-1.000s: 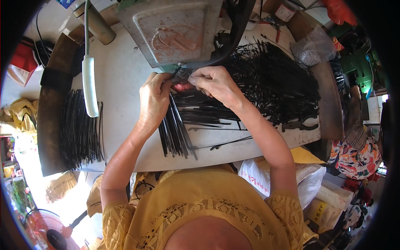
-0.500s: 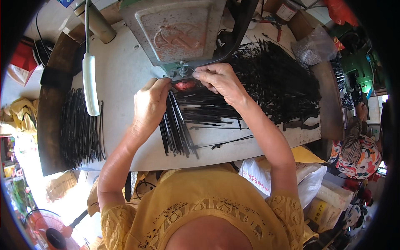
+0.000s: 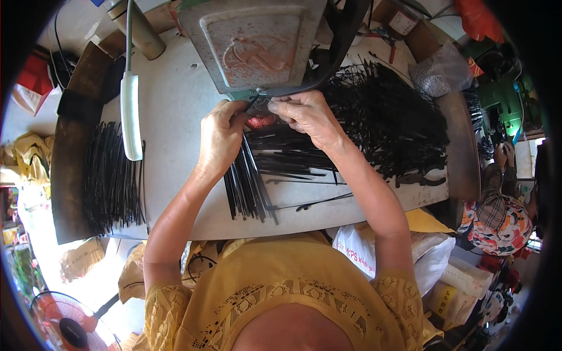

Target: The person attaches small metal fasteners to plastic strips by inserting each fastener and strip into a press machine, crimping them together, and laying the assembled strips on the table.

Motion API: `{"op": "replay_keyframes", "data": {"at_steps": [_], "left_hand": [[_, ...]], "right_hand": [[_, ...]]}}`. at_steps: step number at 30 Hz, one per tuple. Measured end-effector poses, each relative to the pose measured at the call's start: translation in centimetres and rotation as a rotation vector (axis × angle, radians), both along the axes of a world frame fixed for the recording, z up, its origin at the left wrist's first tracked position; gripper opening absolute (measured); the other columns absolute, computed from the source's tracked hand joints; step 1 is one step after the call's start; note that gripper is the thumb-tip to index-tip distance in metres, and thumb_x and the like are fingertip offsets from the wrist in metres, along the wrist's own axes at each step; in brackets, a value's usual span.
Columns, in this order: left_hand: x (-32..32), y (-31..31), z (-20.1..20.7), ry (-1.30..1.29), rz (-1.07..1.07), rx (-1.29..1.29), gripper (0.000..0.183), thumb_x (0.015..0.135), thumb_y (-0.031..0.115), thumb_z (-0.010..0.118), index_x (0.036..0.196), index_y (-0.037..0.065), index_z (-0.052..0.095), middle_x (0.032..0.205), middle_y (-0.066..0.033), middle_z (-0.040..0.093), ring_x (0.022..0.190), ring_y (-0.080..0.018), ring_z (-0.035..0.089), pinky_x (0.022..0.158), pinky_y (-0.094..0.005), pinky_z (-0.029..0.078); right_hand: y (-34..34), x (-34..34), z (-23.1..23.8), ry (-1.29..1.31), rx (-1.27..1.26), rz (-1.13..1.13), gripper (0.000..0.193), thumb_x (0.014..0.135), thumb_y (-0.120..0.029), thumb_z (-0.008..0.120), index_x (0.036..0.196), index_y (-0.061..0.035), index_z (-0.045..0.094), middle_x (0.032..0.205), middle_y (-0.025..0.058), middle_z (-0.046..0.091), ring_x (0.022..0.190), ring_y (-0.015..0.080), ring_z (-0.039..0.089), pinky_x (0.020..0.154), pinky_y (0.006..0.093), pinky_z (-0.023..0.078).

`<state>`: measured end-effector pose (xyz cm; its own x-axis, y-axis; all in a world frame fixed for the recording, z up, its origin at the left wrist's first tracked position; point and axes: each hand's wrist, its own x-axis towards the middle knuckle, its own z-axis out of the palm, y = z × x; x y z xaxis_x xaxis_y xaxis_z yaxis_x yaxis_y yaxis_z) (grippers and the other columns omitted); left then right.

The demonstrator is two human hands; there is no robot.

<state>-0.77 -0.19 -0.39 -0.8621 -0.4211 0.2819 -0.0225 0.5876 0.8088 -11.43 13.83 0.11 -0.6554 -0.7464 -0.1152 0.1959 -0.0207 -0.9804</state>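
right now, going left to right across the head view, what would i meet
Row of thin black strips, bare left hand, bare right hand, large tangled heap of thin black strips, clear plastic bag, green metal machine.

The slender strips [image 3: 386, 117] are glossy black against a pale grey-white bench top [image 3: 175, 99]; the machine cover [image 3: 263, 26] is mottled grey with a rusty orange emblem [image 3: 257, 55], and a red patch [image 3: 260, 121] shows below it; the lamp [image 3: 131, 117] is white, the flask [image 3: 140, 32] brownish gold. The wearer's top [image 3: 275, 257] is mustard yellow with an openwork lace pattern; a co-worker's cloth [image 3: 500, 234] carries orange, white and dark blotches; the bag [image 3: 357, 248] is white with red print, the machine at right [image 3: 492, 105] green.
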Motion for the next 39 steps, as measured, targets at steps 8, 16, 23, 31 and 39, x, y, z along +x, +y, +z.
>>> {"op": "replay_keyframes", "data": {"at_steps": [8, 16, 23, 31, 39], "left_hand": [[0.0, 0.2, 0.2, 0.055, -0.007, -0.04, 0.018, 0.075, -0.002, 0.054, 0.092, -0.003, 0.059, 0.074, -0.0089, 0.056, 0.064, -0.0127, 0.053, 0.061, -0.0236, 0.043], [0.2, 0.0, 0.5, -0.013, -0.018, -0.005, 0.018, 0.074, -0.003, 0.054, 0.091, -0.003, 0.058, 0.074, -0.0092, 0.055, 0.066, -0.0141, 0.054, 0.064, -0.0236, 0.043], [0.2, 0.0, 0.6, -0.036, -0.002, 0.015, 0.017, 0.074, -0.002, 0.055, 0.09, -0.002, 0.06, 0.077, -0.0141, 0.057, 0.07, -0.0241, 0.059, 0.064, -0.0294, 0.045], [0.6, 0.6, 0.9, 0.032, -0.012, -0.623, 0.019, 0.072, 0.0, 0.054, 0.092, -0.002, 0.057, 0.075, -0.0147, 0.054, 0.069, -0.0326, 0.057, 0.059, -0.0366, 0.045], [1.5, 2.5, 1.3, -0.009, -0.096, -0.114, 0.014, 0.075, 0.005, 0.056, 0.088, 0.0, 0.057, 0.075, -0.0152, 0.054, 0.067, -0.0329, 0.057, 0.057, -0.0365, 0.045]], "right_hand": [[-0.4, 0.1, 0.3, 0.006, 0.016, 0.006, 0.006, 0.077, -0.009, 0.06, 0.075, -0.0032, 0.058, 0.054, -0.0062, 0.04, 0.045, 0.0009, 0.031, 0.038, 0.0173, 0.02], [-0.4, 0.0, 0.0, 0.007, 0.033, -0.011, 0.006, 0.077, -0.008, 0.059, 0.072, -0.0041, 0.057, 0.053, -0.006, 0.04, 0.045, 0.0012, 0.031, 0.038, 0.0176, 0.02], [-0.6, 0.1, 0.3, -0.001, 0.034, 0.004, 0.007, 0.077, -0.008, 0.059, 0.071, -0.0043, 0.056, 0.054, -0.0057, 0.04, 0.045, 0.0014, 0.031, 0.038, 0.0177, 0.02], [-0.5, 0.1, 0.0, -0.018, 0.052, -0.001, 0.007, 0.077, -0.007, 0.058, 0.071, -0.0042, 0.056, 0.054, -0.0058, 0.041, 0.044, 0.0011, 0.031, 0.038, 0.0174, 0.02], [-0.9, 0.6, 0.1, -0.055, 0.085, 0.089, 0.018, 0.081, -0.017, 0.057, 0.072, -0.0019, 0.06, 0.054, -0.0026, 0.047, 0.047, 0.0024, 0.039, 0.041, 0.0163, 0.028]]}}
